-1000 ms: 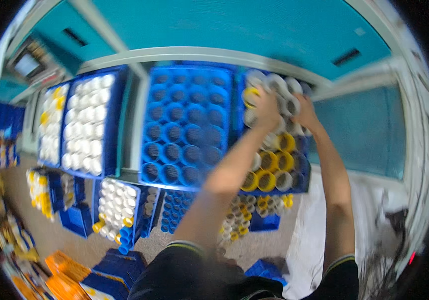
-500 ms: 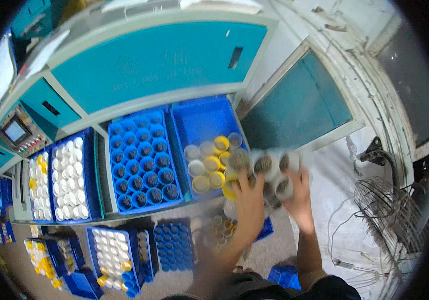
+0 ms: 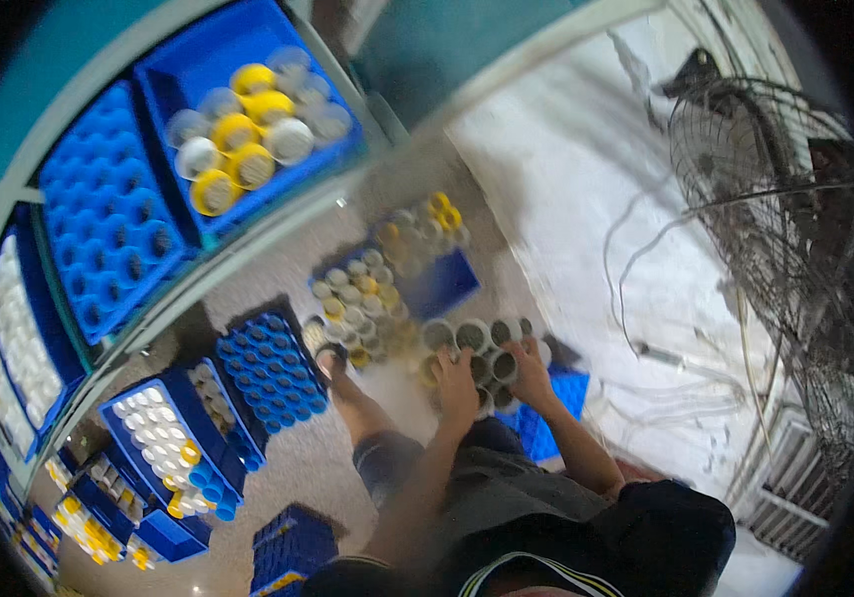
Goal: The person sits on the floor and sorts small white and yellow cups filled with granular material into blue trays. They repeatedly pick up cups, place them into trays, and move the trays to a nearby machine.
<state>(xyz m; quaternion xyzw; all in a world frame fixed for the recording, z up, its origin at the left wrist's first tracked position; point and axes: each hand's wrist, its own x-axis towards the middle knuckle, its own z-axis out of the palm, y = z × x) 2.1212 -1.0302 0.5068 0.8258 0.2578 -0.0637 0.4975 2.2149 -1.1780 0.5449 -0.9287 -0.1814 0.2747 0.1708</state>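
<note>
Between my two hands is a bunched cluster of round cups [image 3: 471, 336], pale-rimmed with dark, rough-looking contents. My left hand [image 3: 458, 383] grips the near left side of the bunch, fingers hooked at the rims. On the right side, my right hand [image 3: 531, 378] clasps the cups with its fingers over the edge. The cluster is held above the floor, in front of my body. Beyond it stands a blue crate [image 3: 444, 286] partly filled with white and yellow cups. What supports the cups from below is hidden.
On the machine ledge, a blue crate [image 3: 184, 60] holds white, clear and yellow cups, beside a tray of blue cups [image 3: 113, 224]. More cups [image 3: 357, 298] and blue-cup trays [image 3: 270, 368] stand on the floor. A wire fan cage [image 3: 731, 149] and loose cables lie to the right.
My hands have carried the cup cluster away from the ledge crate, down and nearer my body. The view has turned toward the floor.
</note>
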